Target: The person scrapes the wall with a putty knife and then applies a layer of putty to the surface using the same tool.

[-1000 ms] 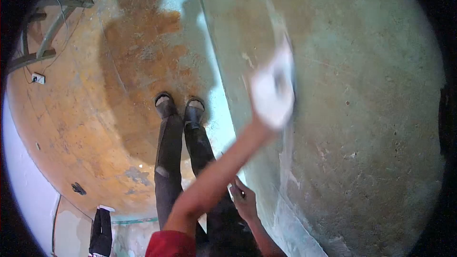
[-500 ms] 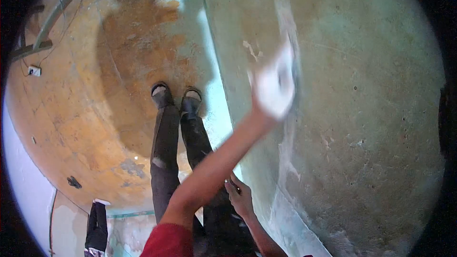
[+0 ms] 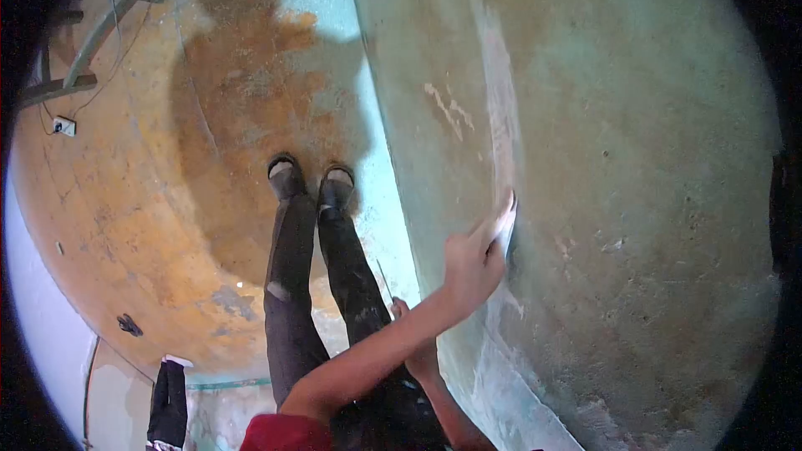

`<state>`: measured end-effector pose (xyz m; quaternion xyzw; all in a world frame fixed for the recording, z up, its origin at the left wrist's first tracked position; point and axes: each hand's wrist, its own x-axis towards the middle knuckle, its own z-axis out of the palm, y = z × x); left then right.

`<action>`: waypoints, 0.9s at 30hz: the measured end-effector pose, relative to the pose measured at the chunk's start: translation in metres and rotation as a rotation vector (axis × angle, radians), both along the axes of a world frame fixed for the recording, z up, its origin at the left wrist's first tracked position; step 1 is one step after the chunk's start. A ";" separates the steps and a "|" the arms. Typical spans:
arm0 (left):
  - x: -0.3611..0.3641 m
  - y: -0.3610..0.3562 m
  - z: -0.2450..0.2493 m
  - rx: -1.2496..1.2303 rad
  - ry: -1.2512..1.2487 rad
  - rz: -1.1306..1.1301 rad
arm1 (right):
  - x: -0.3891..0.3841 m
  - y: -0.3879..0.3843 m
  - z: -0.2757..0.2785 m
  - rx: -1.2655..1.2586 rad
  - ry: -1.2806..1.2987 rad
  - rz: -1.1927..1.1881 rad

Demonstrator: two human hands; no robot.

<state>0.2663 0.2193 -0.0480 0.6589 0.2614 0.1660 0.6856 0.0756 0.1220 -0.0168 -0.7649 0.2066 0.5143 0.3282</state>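
My left hand [image 3: 469,266] reaches across from a red sleeve and presses a flat white blade [image 3: 506,219] against the greenish concrete wall [image 3: 635,200] on my right. A pale smear [image 3: 501,108] runs up the wall above the blade. Lower down, close to the wall's base, my right hand [image 3: 418,351] is partly hidden behind the left forearm. It seems closed on a thin blade-like tool [image 3: 383,277] that points up; I cannot make out what it is.
I stand in dark trousers and shoes [image 3: 311,182] on an orange-brown stained floor [image 3: 142,200], right beside the wall. A metal frame [image 3: 79,50] and a socket block with cable [image 3: 65,125] lie far left. Dark legs of another person [image 3: 169,401] show at the lower left.
My left hand has slid down the wall with the white blade, from about mid-height to lower, and a longer pale smear shows above it. The right hand stayed low.
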 end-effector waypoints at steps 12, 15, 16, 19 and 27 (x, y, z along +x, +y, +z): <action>0.066 0.055 -0.007 -0.109 0.027 -0.061 | -0.001 0.012 0.014 -0.036 0.086 -0.003; 0.093 0.065 -0.010 -0.089 0.085 0.011 | 0.004 0.024 0.012 0.033 -0.041 -0.203; 0.082 0.046 -0.011 -0.095 -0.041 0.216 | 0.003 0.018 0.006 0.069 -0.055 -0.100; 0.005 0.011 0.036 -0.159 0.053 0.014 | -0.022 0.011 -0.013 0.164 -0.436 0.096; -0.040 -0.012 0.015 -0.068 0.068 -0.118 | -0.015 0.019 -0.014 0.208 -0.194 -0.128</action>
